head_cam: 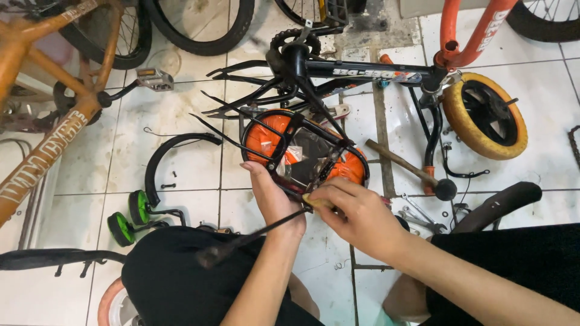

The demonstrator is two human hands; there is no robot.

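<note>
Black-clad knees [181, 278] frame both hands over the white tiled floor [187, 115]. Left hand [273, 199] grips the rim of a black wire basket [302, 154] with curled fingers; right hand [356, 214] pinches a yellow-handled screwdriver [254, 235] against it. Beyond lie a hammer [411, 169], green training wheels [130, 217] and a black bicycle frame [362, 72].

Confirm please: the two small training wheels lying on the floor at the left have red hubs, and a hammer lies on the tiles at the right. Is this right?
Not quite. The head view shows the training wheels with green hubs, not red. The rest holds: they lie on the floor at the left, and the hammer lies on the tiles at the right.
</note>
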